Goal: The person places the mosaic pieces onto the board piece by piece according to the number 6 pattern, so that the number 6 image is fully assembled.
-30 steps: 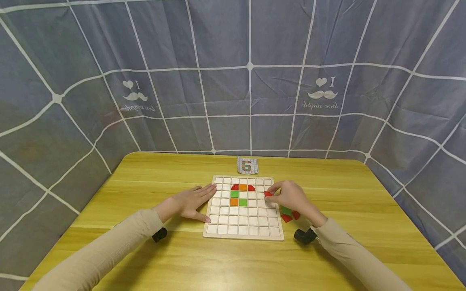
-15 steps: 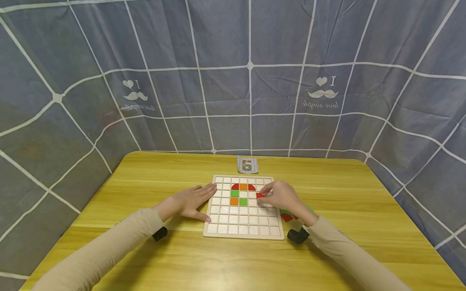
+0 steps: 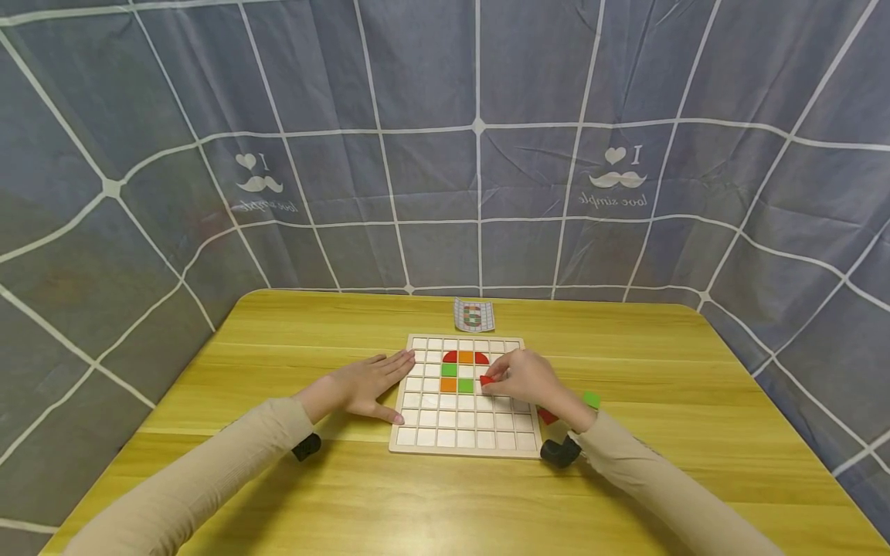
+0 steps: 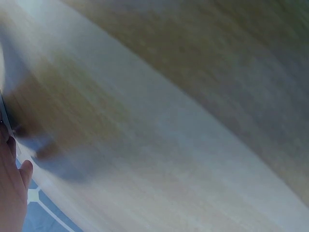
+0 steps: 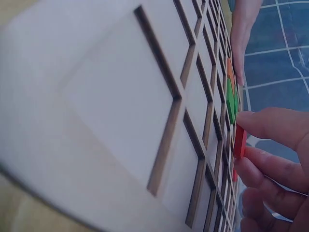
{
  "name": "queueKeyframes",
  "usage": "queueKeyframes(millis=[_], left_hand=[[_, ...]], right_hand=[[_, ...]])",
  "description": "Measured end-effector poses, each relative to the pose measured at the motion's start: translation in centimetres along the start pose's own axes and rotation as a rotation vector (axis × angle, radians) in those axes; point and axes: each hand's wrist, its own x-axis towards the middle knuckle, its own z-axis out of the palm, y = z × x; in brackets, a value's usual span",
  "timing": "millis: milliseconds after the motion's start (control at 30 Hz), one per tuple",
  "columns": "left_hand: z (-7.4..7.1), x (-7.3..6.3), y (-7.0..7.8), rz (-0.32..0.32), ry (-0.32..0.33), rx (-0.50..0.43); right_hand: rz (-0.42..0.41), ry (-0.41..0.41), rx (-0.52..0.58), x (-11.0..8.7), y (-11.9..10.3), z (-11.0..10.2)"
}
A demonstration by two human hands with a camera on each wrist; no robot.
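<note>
A wooden grid board lies on the table with coloured tiles set in its upper middle squares. These are an orange tile between two red rounded ones, a green tile below, then an orange and a green tile side by side. My right hand pinches a red tile between thumb and fingers, over the square right of the lower green tile. My left hand lies flat with spread fingers, fingertips at the board's left edge. In the left wrist view, only part of the left hand shows.
A small printed card with a coloured grid pattern lies behind the board. Loose tiles, a red one and a green one, lie right of the board, partly hidden by my right arm. A grey checked curtain surrounds the table.
My right hand has carried the red tile leftward from the board's right side to the square beside the lower green tile. My left hand has stayed still.
</note>
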Motion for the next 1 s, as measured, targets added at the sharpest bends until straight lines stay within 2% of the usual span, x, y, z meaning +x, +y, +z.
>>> queueKeyframes(millis=[567, 1000], left_hand=[[0.07, 0.07, 0.19, -0.016, -0.001, 0.007], [0.06, 0.07, 0.17, -0.02, -0.011, 0.01]], right_hand=[[0.046, -0.024, -0.048, 0.55, -0.81, 0.72], [0.037, -0.019, -0.019, 0.46, -0.82, 0.82]])
